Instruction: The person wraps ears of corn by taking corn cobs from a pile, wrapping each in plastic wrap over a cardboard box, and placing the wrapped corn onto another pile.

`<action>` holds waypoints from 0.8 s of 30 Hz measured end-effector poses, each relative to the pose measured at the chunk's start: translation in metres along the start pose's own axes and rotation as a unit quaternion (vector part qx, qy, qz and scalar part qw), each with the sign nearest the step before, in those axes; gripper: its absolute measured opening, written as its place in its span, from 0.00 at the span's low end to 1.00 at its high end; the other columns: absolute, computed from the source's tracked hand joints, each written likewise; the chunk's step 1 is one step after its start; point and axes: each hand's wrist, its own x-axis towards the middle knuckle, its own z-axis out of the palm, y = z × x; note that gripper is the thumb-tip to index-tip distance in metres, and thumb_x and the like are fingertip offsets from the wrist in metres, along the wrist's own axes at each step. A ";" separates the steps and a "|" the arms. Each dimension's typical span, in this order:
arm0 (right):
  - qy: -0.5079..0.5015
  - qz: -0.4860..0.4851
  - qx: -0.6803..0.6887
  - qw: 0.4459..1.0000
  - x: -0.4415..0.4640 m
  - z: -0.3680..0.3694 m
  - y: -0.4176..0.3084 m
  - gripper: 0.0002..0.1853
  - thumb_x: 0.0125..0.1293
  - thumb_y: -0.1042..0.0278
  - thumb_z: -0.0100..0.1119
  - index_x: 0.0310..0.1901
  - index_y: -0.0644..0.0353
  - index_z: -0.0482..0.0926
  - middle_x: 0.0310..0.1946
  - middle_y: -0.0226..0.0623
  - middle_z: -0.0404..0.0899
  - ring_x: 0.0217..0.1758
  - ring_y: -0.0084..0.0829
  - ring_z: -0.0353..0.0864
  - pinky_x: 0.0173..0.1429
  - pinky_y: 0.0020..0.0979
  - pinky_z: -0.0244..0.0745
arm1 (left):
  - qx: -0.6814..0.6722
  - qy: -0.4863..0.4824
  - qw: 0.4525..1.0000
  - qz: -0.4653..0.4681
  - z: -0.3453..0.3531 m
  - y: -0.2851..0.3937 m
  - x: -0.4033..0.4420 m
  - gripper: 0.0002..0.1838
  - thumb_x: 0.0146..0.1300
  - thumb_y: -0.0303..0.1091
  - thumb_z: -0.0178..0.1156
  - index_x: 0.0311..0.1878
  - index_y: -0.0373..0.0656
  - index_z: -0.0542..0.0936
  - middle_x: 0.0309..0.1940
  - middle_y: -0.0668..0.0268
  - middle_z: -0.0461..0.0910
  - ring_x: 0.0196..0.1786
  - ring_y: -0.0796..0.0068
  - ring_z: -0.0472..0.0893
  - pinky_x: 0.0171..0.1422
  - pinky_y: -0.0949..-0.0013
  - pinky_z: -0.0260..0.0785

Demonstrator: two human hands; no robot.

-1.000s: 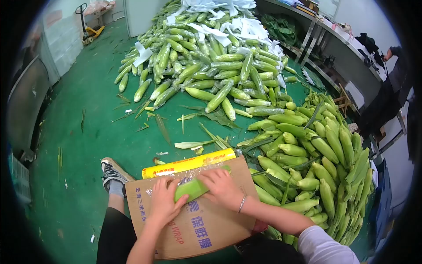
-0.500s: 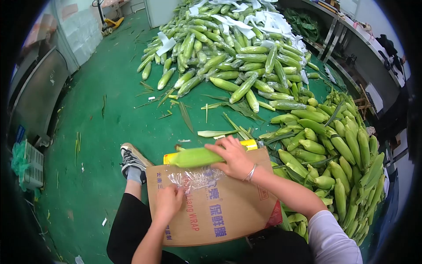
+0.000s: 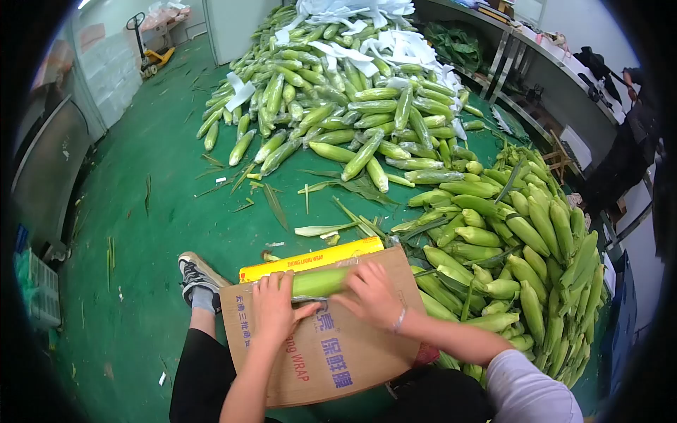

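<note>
A green ear of corn in its husk point(image 3: 319, 283) lies crosswise on a flat cardboard box point(image 3: 310, 366) over my lap. My left hand point(image 3: 276, 304) covers its left end, fingers over the top and thumb stretched along the near side. At the other end, my right hand point(image 3: 369, 299) has its fingers curled over the corn. Some clear film shows along the corn's lower edge, mostly hidden by the hands. Just beyond the cardboard sits a yellow box of cling wrap point(image 3: 310, 259).
To my right is a heap of unwrapped corn point(image 3: 522, 247). Farther ahead lies a pile of film-wrapped corn point(image 3: 352, 106) with white sheets point(image 3: 405, 46) on top. Husk scraps point(image 3: 276, 206) litter the green floor. A person in dark clothes point(image 3: 627, 151) stands far right.
The corn has come down onto the cardboard, over the film. My left hand has moved up from the film's edge to the corn's left end; my right hand still grips the other end.
</note>
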 end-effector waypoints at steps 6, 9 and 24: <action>0.072 0.010 -0.058 0.996 -0.021 0.019 0.032 0.10 0.57 0.69 0.62 0.42 0.57 0.77 0.40 0.38 0.74 0.46 0.42 0.73 0.50 0.40 0.69 | 0.000 -0.028 0.999 0.024 0.003 -0.016 0.007 0.34 0.40 0.50 0.75 0.45 0.35 0.74 0.41 0.54 0.73 0.47 0.53 0.74 0.51 0.57 0.68; 0.122 0.063 -0.008 0.990 -0.014 -0.004 0.066 0.09 0.56 0.77 0.58 0.40 0.58 0.79 0.34 0.40 0.75 0.37 0.43 0.77 0.40 0.37 0.73 | -0.011 -0.053 0.998 0.027 -0.001 -0.018 0.004 0.32 0.41 0.46 0.75 0.45 0.35 0.74 0.40 0.53 0.73 0.46 0.52 0.74 0.50 0.56 0.69; -0.092 -0.023 -0.026 0.995 0.058 0.015 0.008 0.22 0.70 0.56 0.46 0.54 0.66 0.73 0.54 0.53 0.72 0.56 0.48 0.70 0.59 0.44 0.66 | 0.016 0.032 0.994 0.105 -0.010 0.019 -0.020 0.35 0.40 0.42 0.75 0.50 0.35 0.73 0.40 0.51 0.75 0.44 0.49 0.75 0.50 0.57 0.68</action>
